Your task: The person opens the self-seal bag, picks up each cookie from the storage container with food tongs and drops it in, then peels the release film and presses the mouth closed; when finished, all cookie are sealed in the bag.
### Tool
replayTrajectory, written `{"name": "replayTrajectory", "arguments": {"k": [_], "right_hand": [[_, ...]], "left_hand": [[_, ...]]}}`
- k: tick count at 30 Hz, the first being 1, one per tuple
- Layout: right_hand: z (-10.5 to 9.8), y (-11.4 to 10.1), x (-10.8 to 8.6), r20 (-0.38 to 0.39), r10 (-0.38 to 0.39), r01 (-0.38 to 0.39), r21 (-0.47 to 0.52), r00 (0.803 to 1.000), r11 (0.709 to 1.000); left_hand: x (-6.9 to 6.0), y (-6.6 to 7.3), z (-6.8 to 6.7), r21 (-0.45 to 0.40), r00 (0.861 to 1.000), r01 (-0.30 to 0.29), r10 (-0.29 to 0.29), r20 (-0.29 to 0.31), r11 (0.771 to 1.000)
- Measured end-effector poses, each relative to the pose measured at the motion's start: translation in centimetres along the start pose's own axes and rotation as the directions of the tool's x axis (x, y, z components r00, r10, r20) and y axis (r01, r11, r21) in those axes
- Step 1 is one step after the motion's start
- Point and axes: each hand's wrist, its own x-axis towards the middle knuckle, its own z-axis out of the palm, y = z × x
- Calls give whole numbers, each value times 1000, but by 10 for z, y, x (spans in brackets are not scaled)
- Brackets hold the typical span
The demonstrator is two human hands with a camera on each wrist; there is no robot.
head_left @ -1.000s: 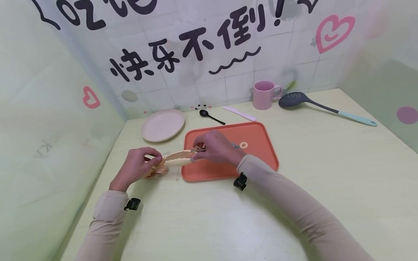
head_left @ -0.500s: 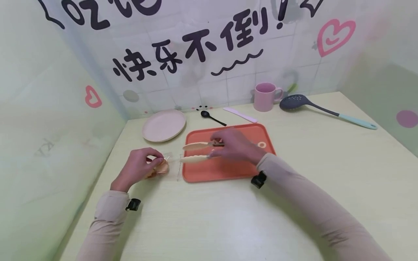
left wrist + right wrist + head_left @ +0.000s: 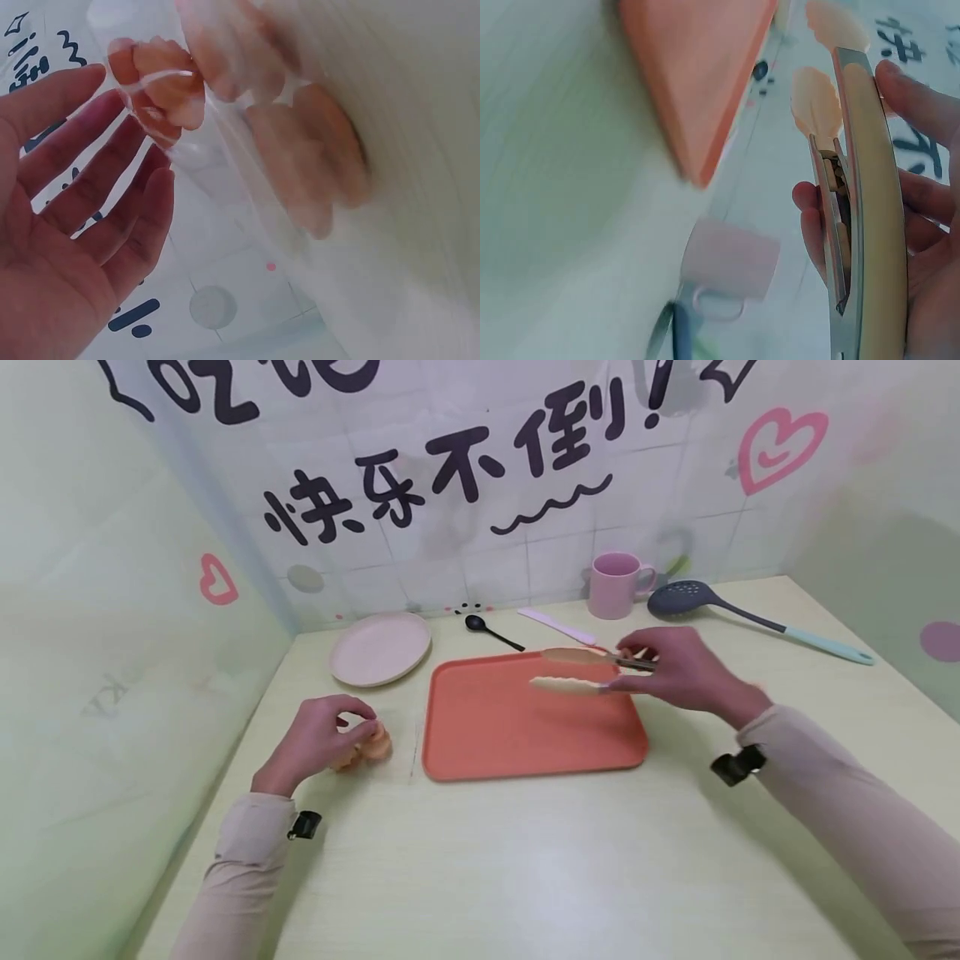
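My left hand [image 3: 311, 743] pinches the top of a clear plastic bag [image 3: 399, 764] at the table's left. Inside it lie several orange-brown pieces [image 3: 300, 157] with scalloped edges, perhaps small pastries; their exact kind is unclear. My right hand [image 3: 693, 672] grips a pair of tongs [image 3: 877, 217] around its cream-and-metal handle. The tongs' cream, scalloped tips [image 3: 570, 686] are spread apart with nothing between them, above the right part of an orange tray [image 3: 525, 735].
A pink plate [image 3: 381, 649] lies behind the bag. Along the back wall are a black spoon [image 3: 491, 631], a pink knife [image 3: 557, 625], a pink mug [image 3: 613, 587] and a slotted spoon [image 3: 750, 612] with a pale blue handle end.
My right hand has carried the tongs rightward, away from the bag and across the tray. The left hand stays at the bag almost unmoved.
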Motion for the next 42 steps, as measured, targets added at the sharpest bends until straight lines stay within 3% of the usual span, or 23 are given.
{"name": "replayTrajectory", "arguments": {"k": [10, 14, 20, 30, 35, 37, 42], "right_hand": [[-29, 62, -38, -77, 182, -183, -3, 980, 983], [-33, 79, -47, -70, 229, -230, -2, 971, 973], [-32, 98, -53, -72, 257, -257, 9, 964, 966], [-21, 112, -36, -21, 266, -267, -35, 964, 963], [-17, 112, -34, -10, 282, -282, -64, 959, 957], [-15, 111, -33, -10, 273, -273, -63, 962, 960], [-12, 110, -31, -8, 268, -268, -61, 963, 962]], "left_hand": [[15, 0, -9, 3, 995, -48, 48, 88, 999], [28, 0, -14, 30, 984, -63, 57, 168, 998], [50, 4, -14, 23, 968, -89, 81, 239, 996], [67, -6, 2, -47, 937, -31, 45, 345, 998], [71, -14, 8, -164, 923, 68, 0, 384, 984], [72, -17, 9, -195, 924, 100, -18, 382, 976], [70, -19, 12, -233, 935, 114, -25, 353, 966]]}}
